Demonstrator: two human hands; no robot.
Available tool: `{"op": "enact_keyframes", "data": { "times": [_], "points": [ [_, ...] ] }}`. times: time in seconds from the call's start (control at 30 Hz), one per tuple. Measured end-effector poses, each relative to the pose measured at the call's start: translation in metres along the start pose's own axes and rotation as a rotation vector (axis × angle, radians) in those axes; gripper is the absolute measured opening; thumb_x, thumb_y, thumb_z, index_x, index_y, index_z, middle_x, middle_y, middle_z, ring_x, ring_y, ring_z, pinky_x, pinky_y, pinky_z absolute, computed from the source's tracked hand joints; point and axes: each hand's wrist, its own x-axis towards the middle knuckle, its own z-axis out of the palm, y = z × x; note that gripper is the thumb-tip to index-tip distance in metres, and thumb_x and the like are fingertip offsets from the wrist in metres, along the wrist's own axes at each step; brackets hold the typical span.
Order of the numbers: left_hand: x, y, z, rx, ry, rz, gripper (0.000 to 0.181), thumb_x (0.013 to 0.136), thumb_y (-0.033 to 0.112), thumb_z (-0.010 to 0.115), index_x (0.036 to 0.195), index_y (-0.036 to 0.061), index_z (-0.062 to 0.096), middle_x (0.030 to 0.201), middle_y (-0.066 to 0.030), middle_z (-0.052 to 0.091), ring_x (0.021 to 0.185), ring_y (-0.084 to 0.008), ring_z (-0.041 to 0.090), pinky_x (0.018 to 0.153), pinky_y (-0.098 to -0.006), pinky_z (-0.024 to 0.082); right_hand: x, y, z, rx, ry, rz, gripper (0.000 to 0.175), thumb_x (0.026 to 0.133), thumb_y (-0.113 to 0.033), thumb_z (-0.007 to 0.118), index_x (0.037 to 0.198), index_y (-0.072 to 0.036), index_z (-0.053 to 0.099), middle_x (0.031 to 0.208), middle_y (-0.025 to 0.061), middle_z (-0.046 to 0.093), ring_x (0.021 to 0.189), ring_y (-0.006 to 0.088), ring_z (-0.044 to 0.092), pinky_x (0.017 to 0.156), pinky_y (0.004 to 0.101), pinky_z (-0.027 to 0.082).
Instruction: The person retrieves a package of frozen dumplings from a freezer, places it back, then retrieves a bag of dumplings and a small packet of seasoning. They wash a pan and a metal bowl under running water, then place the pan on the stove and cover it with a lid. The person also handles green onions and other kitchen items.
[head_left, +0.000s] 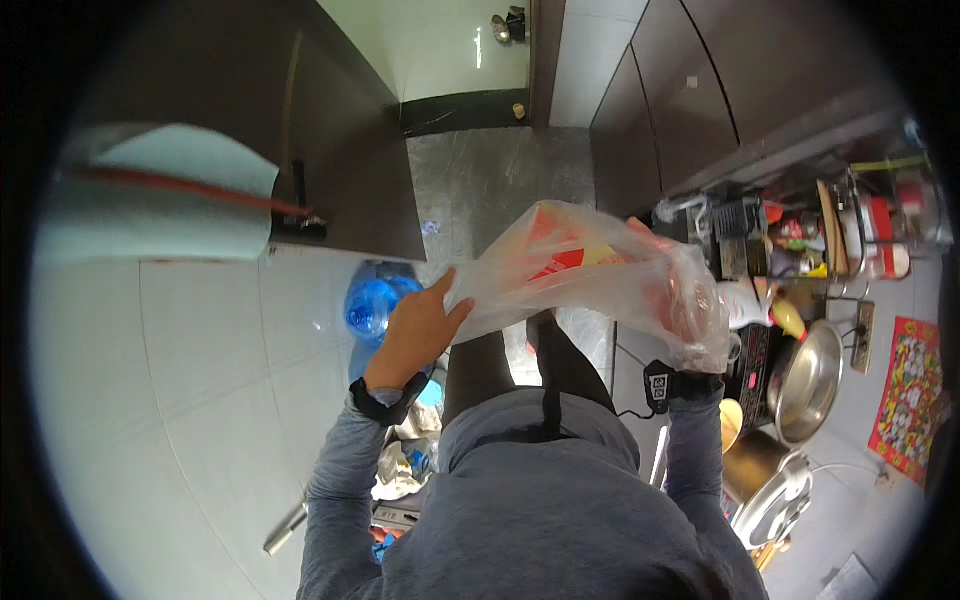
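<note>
A translucent white plastic bag (592, 292) with red and yellow print spreads crosswise in front of my body. My left hand (420, 330) is at its left edge, with the thumb and index finger apart. The other fingers of that hand are hidden beneath. My right hand (679, 292) is inside or behind the right end of the bag. It shows only blurrily through the crumpled plastic, so its grip is unclear.
Blue water bottles (371, 307) stand by the left wall. At right are a metal pan (810, 382), a lidded steel pot (772, 487) and a rack (825, 232) of jars. A dark door (345, 150) with a hanging pale cloth (187, 202) juts in at upper left.
</note>
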Motion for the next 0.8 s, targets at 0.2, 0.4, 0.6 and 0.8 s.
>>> {"op": "enact_keyframes", "data": {
  "times": [0.2,0.4,0.6,0.8],
  "points": [
    [0.138,0.029,-0.042,0.127,0.427,-0.042,0.071,0.091,0.045,0.069,0.142,0.0026,0.047,0.105,-0.0204,0.068,0.085,-0.0409,0.068,0.071,-0.0476,0.054,0.122,-0.015,-0.008,0.771,-0.059,0.196,0.028,0.101,-0.027,0.056,0.117,-0.004,0.062,0.136,0.0169,0.062,0.110,0.0157,0.059,0.088,0.0276,0.046],
    [0.333,0.031,-0.013,-0.358,-0.066,0.818,0.025,0.095,0.018,0.063,0.116,0.0046,0.067,0.111,-0.0151,0.066,0.100,-0.0415,0.062,0.088,-0.0475,0.051,0.231,-0.049,-0.005,0.829,-0.035,0.132,0.026,0.104,-0.028,0.053,0.112,-0.005,0.061,0.132,0.0193,0.065,0.106,0.0170,0.062,0.084,0.0247,0.048],
    [0.509,-0.003,0.045,0.126,-0.702,0.442,0.028,0.095,0.021,0.065,0.118,0.0046,0.066,0.110,-0.0110,0.070,0.104,-0.0333,0.065,0.091,-0.0440,0.052,0.314,-0.087,-0.004,0.798,0.127,0.292,0.026,0.100,-0.024,0.057,0.117,-0.005,0.060,0.130,0.0180,0.065,0.107,0.0188,0.062,0.086,0.0273,0.048],
    [0.578,-0.017,0.051,-0.168,-0.899,0.372,0.029,0.095,0.021,0.066,0.120,0.0047,0.066,0.112,-0.0103,0.070,0.104,-0.0310,0.066,0.091,-0.0426,0.052,0.349,-0.090,0.011,0.816,0.290,0.469,0.030,0.097,-0.020,0.061,0.123,-0.005,0.059,0.128,0.0166,0.065,0.109,0.0207,0.063,0.089,0.0299,0.048]
  ]
}}
